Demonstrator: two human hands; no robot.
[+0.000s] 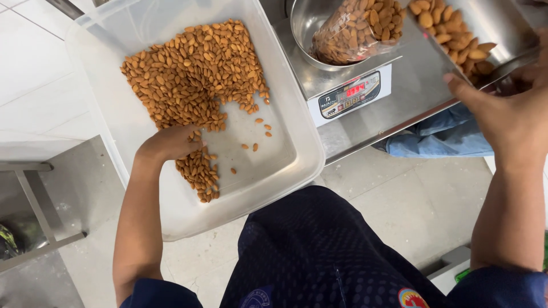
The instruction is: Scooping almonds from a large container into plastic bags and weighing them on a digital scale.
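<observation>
Underfoot, pale tiled floor (pixel 394 194)

Bare floor in the near half of the clear plastic tub (pixel 288 165) leaves passing room beside the heaped almonds (pixel 194 68); the scale (pixel 348 94), its steel bowl (pixel 305 23) and bagged almonds (pixel 354 28) crowd the right.

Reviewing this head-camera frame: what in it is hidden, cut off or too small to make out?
- Left hand: its fingertips are buried in the brown almonds in the clear plastic tub, so its grip cannot be told.
- Right hand: the frame's right edge cuts it off where it holds the steel tray of almonds.
- Steel bowl on the digital scale: the top edge crops it, and a clear almond bag covers its inside.
</observation>
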